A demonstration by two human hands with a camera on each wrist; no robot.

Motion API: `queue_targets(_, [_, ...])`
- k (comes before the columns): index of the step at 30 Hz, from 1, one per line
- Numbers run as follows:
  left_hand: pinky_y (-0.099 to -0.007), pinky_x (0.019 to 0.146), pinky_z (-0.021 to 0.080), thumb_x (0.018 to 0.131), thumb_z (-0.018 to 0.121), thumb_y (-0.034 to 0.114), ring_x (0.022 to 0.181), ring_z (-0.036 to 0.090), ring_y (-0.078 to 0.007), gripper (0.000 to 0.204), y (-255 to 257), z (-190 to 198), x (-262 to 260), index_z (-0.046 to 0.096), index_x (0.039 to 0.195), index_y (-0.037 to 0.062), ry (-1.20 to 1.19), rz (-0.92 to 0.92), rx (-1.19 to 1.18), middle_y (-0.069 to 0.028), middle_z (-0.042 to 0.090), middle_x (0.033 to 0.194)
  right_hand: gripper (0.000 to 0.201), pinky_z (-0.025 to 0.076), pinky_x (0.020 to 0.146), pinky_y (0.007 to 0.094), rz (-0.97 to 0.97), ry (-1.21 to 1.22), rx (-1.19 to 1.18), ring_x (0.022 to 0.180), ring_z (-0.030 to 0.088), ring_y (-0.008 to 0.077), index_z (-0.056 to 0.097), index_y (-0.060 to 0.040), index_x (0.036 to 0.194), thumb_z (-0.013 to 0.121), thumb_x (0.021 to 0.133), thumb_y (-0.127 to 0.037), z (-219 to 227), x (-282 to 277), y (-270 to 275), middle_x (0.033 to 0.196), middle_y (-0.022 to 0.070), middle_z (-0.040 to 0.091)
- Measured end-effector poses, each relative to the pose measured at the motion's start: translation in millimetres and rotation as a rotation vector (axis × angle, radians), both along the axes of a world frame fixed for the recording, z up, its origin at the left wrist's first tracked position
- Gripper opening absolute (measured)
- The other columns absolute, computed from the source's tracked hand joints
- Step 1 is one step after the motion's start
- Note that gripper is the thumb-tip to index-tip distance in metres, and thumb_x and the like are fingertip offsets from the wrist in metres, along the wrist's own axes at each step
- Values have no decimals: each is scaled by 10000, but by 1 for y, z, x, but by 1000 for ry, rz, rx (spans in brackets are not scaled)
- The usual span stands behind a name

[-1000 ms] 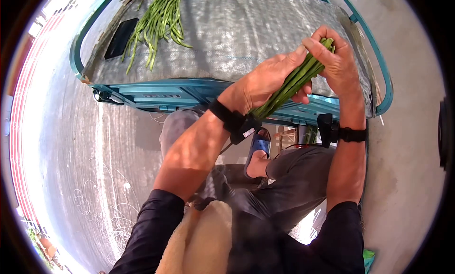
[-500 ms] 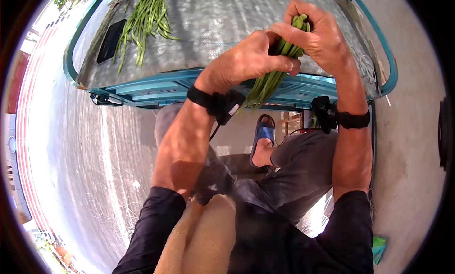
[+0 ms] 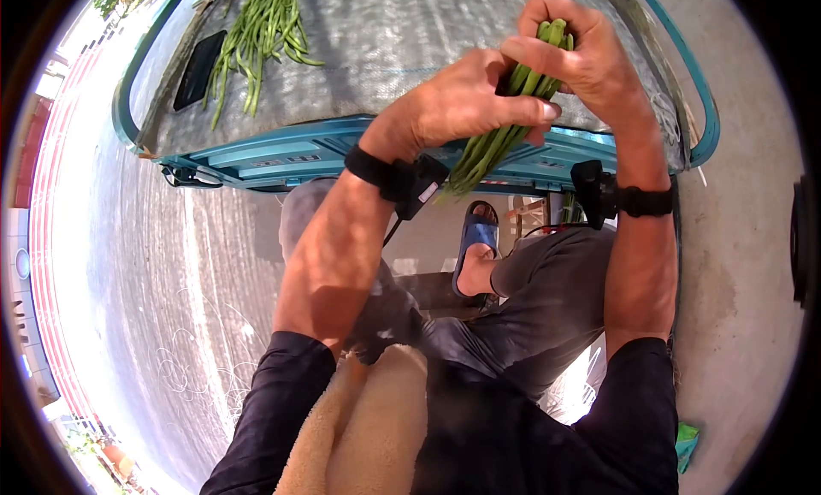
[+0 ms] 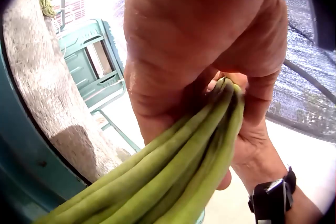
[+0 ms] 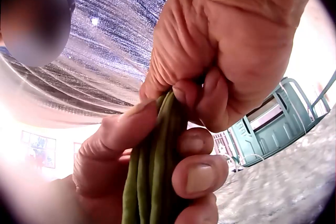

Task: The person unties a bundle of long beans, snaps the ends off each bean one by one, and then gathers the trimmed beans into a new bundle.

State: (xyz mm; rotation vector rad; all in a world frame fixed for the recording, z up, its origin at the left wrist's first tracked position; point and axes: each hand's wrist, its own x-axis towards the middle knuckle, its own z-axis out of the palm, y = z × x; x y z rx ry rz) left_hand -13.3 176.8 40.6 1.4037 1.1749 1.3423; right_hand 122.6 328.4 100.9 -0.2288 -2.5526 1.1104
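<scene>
A bundle of long green beans is held up by both hands over the front edge of a cart. My left hand wraps round the middle of it, thumb laid across the stalks. At the upper end my right hand pinches the bean tips between thumb and curled fingers. In the right wrist view the left fingers press against the beans, just below the right hand. The lower ends hang loose past the left palm in the left wrist view. More long beans lie in a heap on the cart.
A black phone lies beside the heap on the grey woven cover. Teal rails border the cart. Below are a blue sandal on a foot and a tan towel hanging from the person.
The left hand has turned and shifted its hold, its thumb now across the bundle. Both hands and the beans rose and moved left, then right slightly. The right hand keeps the upper end.
</scene>
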Motion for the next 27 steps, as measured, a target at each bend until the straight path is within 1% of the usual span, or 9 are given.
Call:
queue_targets(3, [-297,756,578,918,793,310,835,747,-165,393,-1,5,2,727,1118,-21,-31,-83,5,-105,764,840,245,348,544,228,141,77,-36,654,470,8,608,-89,875,797,960,-218,-1,1,5,784,-66,531])
queue_targets(9, [-320,739,604,925,800,246,840,760,-196,344,-1,4,7,724,1124,-24,-202,-177,-121,-112,775,884,263,346,551,232,191,6,-87,667,470,13,580,-88,856,807,934,-196,7,4,1,781,-66,524])
queue_targets(14, [-355,762,626,951,759,159,920,759,-256,293,1,-1,13,688,1143,-51,-314,-276,-81,-154,751,1031,254,463,580,273,178,59,58,661,563,63,654,-55,797,850,831,-213,19,0,-16,711,-28,583])
queue_targets(16, [-363,883,607,984,719,119,979,749,-245,282,-5,4,9,684,1198,-60,-309,-325,-92,-153,733,1105,276,440,559,275,148,48,10,643,541,56,663,-60,806,877,804,-234,21,1,-21,700,-19,595])
queue_targets(20, [-379,923,598,1008,685,73,1002,755,-243,209,-1,-2,12,656,1177,-47,-287,-318,62,-138,737,1079,269,449,606,303,121,55,-64,693,542,92,658,-55,801,898,774,-174,29,4,-28,761,-2,603])
queue_targets(21, [-381,919,599,1013,668,48,999,758,-244,202,-2,-1,13,632,1190,-43,-272,-291,17,-143,732,1100,269,448,610,302,113,53,-48,697,542,93,656,-55,792,898,770,-169,31,4,-30,766,-3,600])
queue_targets(22, [-359,898,576,947,692,74,934,759,-236,148,-5,3,18,705,1036,-43,-334,-250,24,-131,753,965,268,447,614,302,102,49,-35,701,542,94,653,-54,783,897,766,-164,34,4,-31,771,-3,597])
queue_targets(24, [-346,845,615,1011,700,68,900,737,-208,183,-4,-3,16,629,1155,-21,-412,-313,25,-112,713,1015,264,441,613,304,96,66,-31,695,539,99,652,-54,774,894,762,-158,36,5,-32,771,-2,594])
queue_targets(27, [-297,689,578,1022,716,133,755,662,-141,172,-10,3,20,632,1095,3,-454,-269,-4,-54,665,899,262,432,605,311,94,86,-14,683,534,105,650,-56,765,892,759,-154,38,5,-33,769,0,587])
